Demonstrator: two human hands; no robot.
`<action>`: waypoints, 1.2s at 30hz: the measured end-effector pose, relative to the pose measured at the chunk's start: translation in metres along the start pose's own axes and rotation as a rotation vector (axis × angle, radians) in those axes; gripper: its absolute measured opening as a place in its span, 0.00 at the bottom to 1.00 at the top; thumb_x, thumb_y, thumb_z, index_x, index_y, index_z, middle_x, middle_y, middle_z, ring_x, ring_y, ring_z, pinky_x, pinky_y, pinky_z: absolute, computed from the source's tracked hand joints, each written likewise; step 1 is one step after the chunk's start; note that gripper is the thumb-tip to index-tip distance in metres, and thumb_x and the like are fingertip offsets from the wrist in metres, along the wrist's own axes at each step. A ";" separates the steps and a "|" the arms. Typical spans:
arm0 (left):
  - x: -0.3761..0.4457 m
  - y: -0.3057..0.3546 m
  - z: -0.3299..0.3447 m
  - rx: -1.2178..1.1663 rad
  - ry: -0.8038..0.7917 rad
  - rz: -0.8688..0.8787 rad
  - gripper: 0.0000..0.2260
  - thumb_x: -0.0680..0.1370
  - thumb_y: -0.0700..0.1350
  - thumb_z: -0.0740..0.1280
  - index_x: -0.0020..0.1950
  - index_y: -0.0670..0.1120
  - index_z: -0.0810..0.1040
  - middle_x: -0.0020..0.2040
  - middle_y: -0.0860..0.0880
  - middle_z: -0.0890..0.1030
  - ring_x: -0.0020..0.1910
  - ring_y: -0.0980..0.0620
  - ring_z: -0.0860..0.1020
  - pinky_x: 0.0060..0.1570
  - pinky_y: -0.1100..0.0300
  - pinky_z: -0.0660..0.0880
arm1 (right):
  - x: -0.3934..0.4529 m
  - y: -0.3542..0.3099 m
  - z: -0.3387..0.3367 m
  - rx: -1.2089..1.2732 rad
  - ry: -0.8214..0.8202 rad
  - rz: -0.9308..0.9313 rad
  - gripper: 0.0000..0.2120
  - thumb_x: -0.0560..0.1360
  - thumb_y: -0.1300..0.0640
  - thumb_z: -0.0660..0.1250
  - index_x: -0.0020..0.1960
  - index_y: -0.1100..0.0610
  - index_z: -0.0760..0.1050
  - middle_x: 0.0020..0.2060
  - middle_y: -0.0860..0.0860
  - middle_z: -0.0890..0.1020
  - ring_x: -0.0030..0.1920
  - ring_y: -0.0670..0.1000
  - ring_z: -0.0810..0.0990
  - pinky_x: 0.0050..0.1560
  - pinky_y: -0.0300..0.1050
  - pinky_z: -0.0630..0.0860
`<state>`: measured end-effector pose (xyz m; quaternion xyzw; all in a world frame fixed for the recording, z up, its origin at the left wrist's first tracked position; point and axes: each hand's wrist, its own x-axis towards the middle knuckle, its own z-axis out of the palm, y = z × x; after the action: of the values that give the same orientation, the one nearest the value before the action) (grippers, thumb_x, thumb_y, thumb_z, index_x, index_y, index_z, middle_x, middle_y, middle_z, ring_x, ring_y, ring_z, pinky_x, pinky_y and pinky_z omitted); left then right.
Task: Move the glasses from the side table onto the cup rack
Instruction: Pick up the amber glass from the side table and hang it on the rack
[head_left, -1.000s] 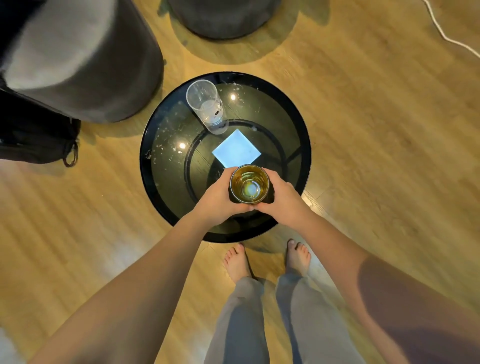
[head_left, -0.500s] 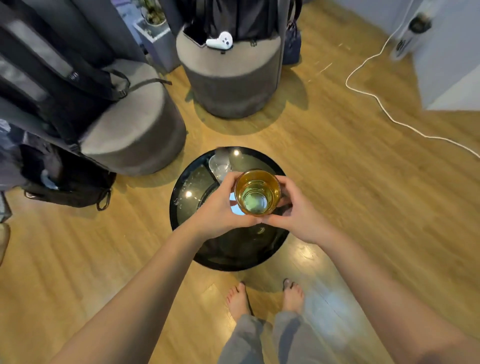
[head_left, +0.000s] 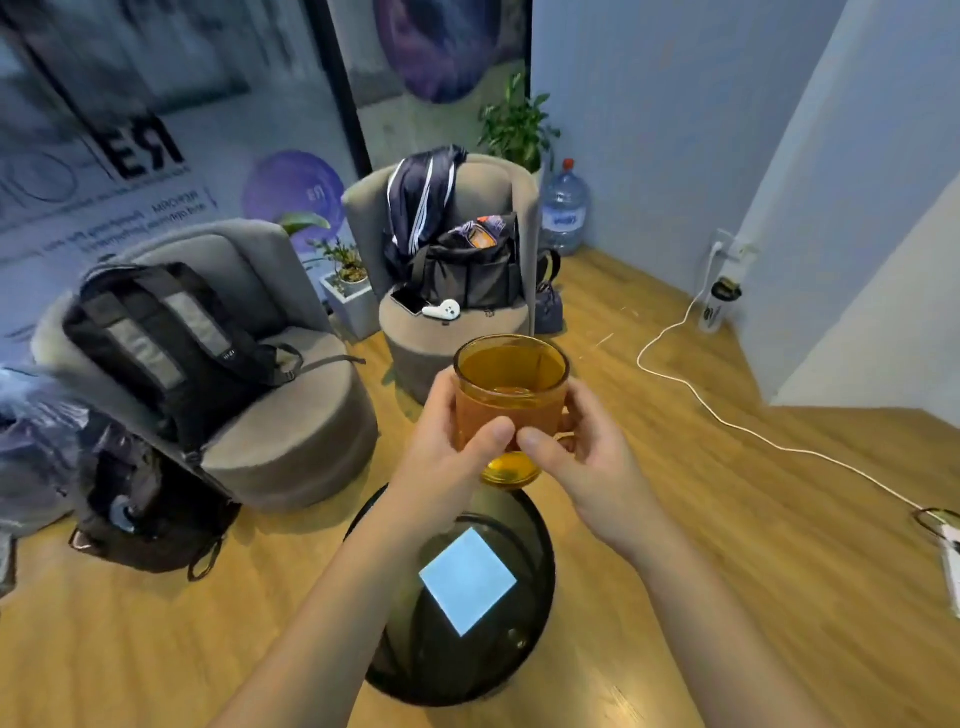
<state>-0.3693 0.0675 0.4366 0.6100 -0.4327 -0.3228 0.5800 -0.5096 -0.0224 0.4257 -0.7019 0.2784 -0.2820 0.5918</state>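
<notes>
head view: you hold the amber glass (head_left: 511, 395) w/ both hands, lifted clear of the side table (head_left: 457, 670) and upright, its rim toward the far chairs. your left hand (head_left: 441, 457) wraps the glass's left side, thumb tip pressed on the front wall; fingers curled round the back, mostly hidden. your right hand (head_left: 592, 452) closes on the right side, thumb tip on the front wall just beside the left thumb, a finger through or against the small handle (can't tell which). glass looks amber throughout; can't tell if liquid is inside. both forearms run up from the bottom edge, crossing over the table.

the side table is round, dark, glossy, directly below the hands, w/ a pale square reflection (head_left: 467, 581) on its top. no other glass shows on the visible part of the top; the arm hides part of it.

surroundings: wooden floor; grey chair (head_left: 291, 436) at left w/ a black backpack (head_left: 166, 343) leaning on it; second grey chair (head_left: 457, 332) behind the glass carrying a dark bag (head_left: 467, 265) and a white object (head_left: 441, 309). water jug (head_left: 563, 210) and plant (head_left: 514, 124) in the far corner. white cable (head_left: 727, 421) runs across the floor at right.
</notes>
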 end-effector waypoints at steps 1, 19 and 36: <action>0.001 0.007 0.005 0.002 0.007 0.008 0.40 0.66 0.75 0.67 0.72 0.56 0.66 0.65 0.59 0.78 0.65 0.55 0.78 0.57 0.65 0.78 | 0.000 -0.008 0.000 0.020 0.031 -0.008 0.30 0.70 0.34 0.69 0.69 0.38 0.67 0.59 0.33 0.77 0.59 0.35 0.77 0.51 0.33 0.79; -0.011 0.068 0.062 -0.068 0.099 0.058 0.43 0.61 0.81 0.63 0.70 0.58 0.68 0.58 0.63 0.80 0.60 0.61 0.79 0.52 0.68 0.78 | -0.036 -0.062 -0.036 0.109 0.148 -0.053 0.28 0.71 0.33 0.67 0.68 0.41 0.69 0.58 0.36 0.80 0.57 0.36 0.79 0.53 0.34 0.79; -0.037 0.107 0.083 -0.108 -0.320 0.095 0.20 0.73 0.65 0.60 0.63 0.63 0.69 0.59 0.60 0.80 0.57 0.65 0.80 0.55 0.67 0.80 | -0.119 -0.108 -0.028 0.051 0.567 -0.050 0.33 0.70 0.34 0.64 0.70 0.48 0.69 0.60 0.43 0.80 0.58 0.44 0.80 0.47 0.33 0.79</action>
<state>-0.4760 0.0702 0.5287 0.4976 -0.5300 -0.4109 0.5502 -0.6055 0.0605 0.5287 -0.5865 0.4082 -0.4885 0.5007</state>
